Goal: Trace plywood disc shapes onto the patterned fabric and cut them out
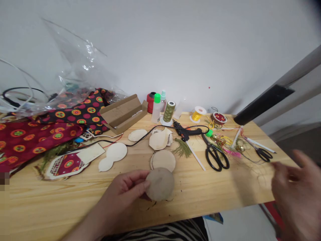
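My left hand [132,187] pinches the left edge of a round greyish disc [159,184] above the table's front part. Just behind the disc lie pale round wooden pieces [165,160], partly overlapped by it. My right hand [296,190] is raised at the right edge of the table and blurred; its fingers are curled, and whether it holds anything is hidden. Nearest to it are small black-handled scissors [263,154] and loose threads. A black glue gun [187,131] with a white stick and large black scissors [217,156] lie mid-table.
Patterned fabric [37,140] and clear plastic cover the left side. An open cardboard box [125,115], bottles [155,112] and thread spools [169,112] stand along the wall. A black cable crosses the table [100,207]. A black post [263,103] rises at back right.
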{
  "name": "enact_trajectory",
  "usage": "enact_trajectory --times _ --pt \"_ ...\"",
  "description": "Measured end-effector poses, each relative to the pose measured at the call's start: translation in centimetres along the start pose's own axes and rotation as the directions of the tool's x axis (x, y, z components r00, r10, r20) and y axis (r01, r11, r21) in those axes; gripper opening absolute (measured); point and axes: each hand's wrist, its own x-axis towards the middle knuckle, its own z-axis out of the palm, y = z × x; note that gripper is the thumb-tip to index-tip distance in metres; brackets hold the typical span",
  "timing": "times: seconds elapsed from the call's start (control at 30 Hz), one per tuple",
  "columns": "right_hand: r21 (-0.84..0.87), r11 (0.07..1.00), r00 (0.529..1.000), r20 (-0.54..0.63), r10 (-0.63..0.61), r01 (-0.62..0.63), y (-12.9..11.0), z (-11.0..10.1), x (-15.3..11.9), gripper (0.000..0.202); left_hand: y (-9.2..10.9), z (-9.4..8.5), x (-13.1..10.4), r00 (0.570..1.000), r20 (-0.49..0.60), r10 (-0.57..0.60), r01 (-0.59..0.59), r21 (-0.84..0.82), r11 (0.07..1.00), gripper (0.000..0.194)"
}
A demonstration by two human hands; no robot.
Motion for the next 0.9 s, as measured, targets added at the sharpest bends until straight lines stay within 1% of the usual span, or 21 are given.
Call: enact_trajectory --times 0.03,0.07,0.1,0.13,0.17,0.2,0.23,0.27,0.3,0.37,0.4,0.47,0.6,0.7,0.8,0.83,0.9 --pt "-0.010 0.996 0.994 0.054 0.091 -0.090 -1.4 0.7 -0.5 0.020 0.0 0.1 -0.2 0.999 0.051 -0.011 0.008 0.054 0.998 0.029" --pt "0.078 0.994 0.989 0.131 0.066 -0.077 -2.9 1.5 -1.2 0.026 -0.1 0.1 -0.4 0.995 0.097 -0.020 0.010 0.110 0.994 0.028" --pt "0.227 0.974 0.981 0.186 -0.046 0.003 -4.5 2.5 -1.9 0.029 -0.1 0.1 -0.6 0.991 0.132 -0.022 0.000 0.162 0.987 0.027" --pt "0.359 0.928 0.941 0.274 -0.201 0.094 -6.2 3.4 -2.8 0.023 -0.1 0.1 -0.8 0.988 0.156 -0.019 -0.013 0.203 0.979 0.026" --pt "0.452 0.877 0.880 0.336 -0.334 0.160 -7.9 4.4 -3.6 0.017 0.0 0.1 -0.9 0.986 0.169 -0.012 -0.028 0.229 0.973 0.026" --pt "0.501 0.842 0.813 0.396 -0.427 0.198 -9.5 5.3 -4.5 0.024 0.0 0.0 -1.0 0.986 0.169 -0.001 -0.040 0.239 0.970 0.026" --pt "0.524 0.827 0.751 0.459 -0.475 0.203 -10.9 6.1 -5.2 0.034 0.0 -0.1 -1.1 0.987 0.162 0.007 -0.046 0.239 0.970 0.026" --pt "0.529 0.820 0.693 0.508 -0.511 0.217 -12.2 6.8 -5.9 0.038 0.0 -0.1 -1.1 0.989 0.148 0.012 -0.046 0.233 0.971 0.026" --pt "0.507 0.826 0.651 0.546 -0.528 0.245 -13.2 7.4 -6.5 0.047 -0.1 -0.3 -1.1 0.991 0.131 0.017 -0.047 0.225 0.973 0.026" --pt "0.450 0.839 0.607 0.587 -0.536 0.306 -14.8 8.2 -7.3 0.068 -0.1 -0.5 -1.0 0.994 0.105 0.020 -0.042 0.221 0.974 0.027" --pt "0.425 0.841 0.594 0.598 -0.538 0.334 -15.3 8.5 -7.5 0.074 -0.2 -0.6 -1.0 0.995 0.100 0.015 -0.037 0.224 0.974 0.027" --pt "0.389 0.840 0.579 0.609 -0.542 0.377 -15.8 8.9 -7.7 0.080 -0.3 -0.8 -0.9 0.995 0.101 -0.001 -0.022 0.232 0.972 0.027" --pt "0.365 0.831 0.570 0.607 -0.554 0.419 -16.0 9.2 -7.9 0.078 -0.5 -1.0 -1.0 0.995 0.099 -0.016 -0.004 0.205 0.979 0.026" --pt "0.384 0.828 0.574 0.598 -0.560 0.408 -15.9 9.2 -7.8 0.075 -0.5 -1.3 -1.0 0.998 0.059 -0.008 0.000 0.138 0.990 0.024" --pt "0.445 0.832 0.590 0.590 -0.552 0.333 -15.4 8.8 -7.2 0.071 -0.6 -1.9 -1.0 0.997 -0.073 0.020 -0.016 0.055 0.998 0.022" --pt "0.464 0.840 0.603 0.595 -0.531 0.282 -15.2 8.6 -7.0 0.071 -0.5 -2.2 -1.0 0.991 -0.128 0.028 -0.027 0.014 1.000 0.021" --pt "0.497 0.858 0.634 0.624 -0.457 0.129 -14.6 8.3 -6.4 0.069 -0.2 -2.7 -1.0 0.972 -0.231 0.038 -0.058 -0.081 0.995 0.020"
